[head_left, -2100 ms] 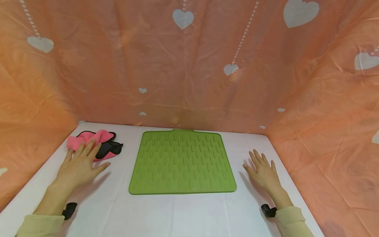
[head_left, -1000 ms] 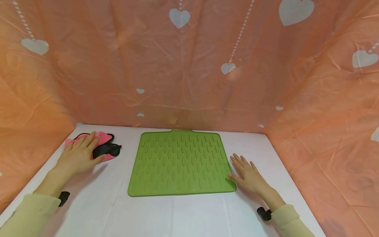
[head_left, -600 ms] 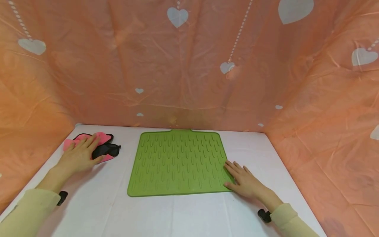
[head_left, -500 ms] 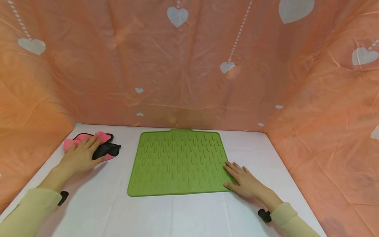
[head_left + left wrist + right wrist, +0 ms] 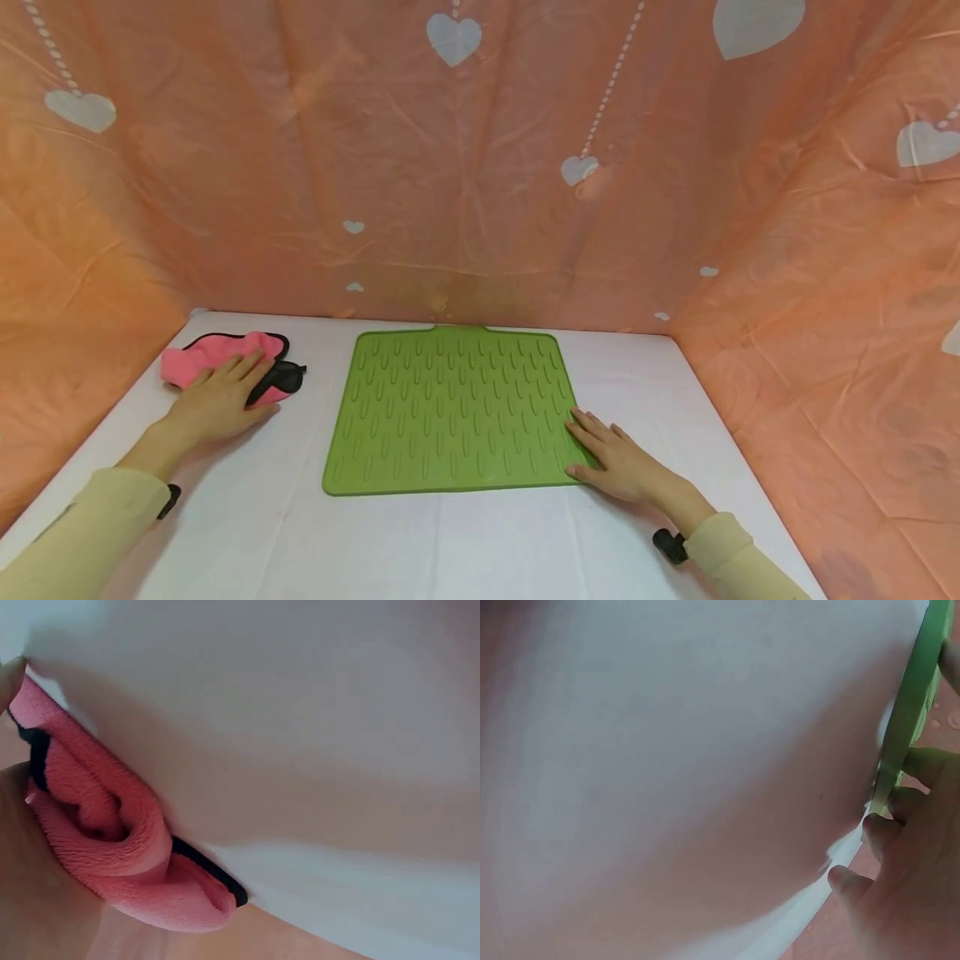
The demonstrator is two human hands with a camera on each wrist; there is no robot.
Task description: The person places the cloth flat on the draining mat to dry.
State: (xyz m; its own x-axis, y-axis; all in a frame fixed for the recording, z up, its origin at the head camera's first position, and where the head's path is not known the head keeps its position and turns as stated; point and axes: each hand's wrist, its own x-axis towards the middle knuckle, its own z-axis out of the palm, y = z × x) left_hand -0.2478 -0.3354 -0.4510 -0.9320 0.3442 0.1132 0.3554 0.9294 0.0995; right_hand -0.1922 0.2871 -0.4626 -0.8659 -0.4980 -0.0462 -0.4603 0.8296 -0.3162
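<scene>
A pink cloth with black trim [image 5: 213, 353] lies bunched at the table's far left. My left hand [image 5: 223, 397] rests on its near side, fingers straight across the fabric and thumb on the table. The left wrist view shows the cloth [image 5: 112, 847] folded up in thick rolls against the white surface. A green ribbed mat [image 5: 450, 408] lies flat in the middle. My right hand [image 5: 609, 457] lies flat on its front right corner, fingers spread. In the right wrist view the fingertips [image 5: 885, 825] touch the mat's thin edge [image 5: 913, 712].
The white table [image 5: 450, 542] is walled on the left, back and right by an orange sheet with white hearts [image 5: 480, 167]. Black camera straps sit at both wrists [image 5: 669, 546].
My right hand slid left from the bare table onto the mat's front right corner and stayed there. My left hand reached onto the pink cloth, then drew back slightly, baring more pink.
</scene>
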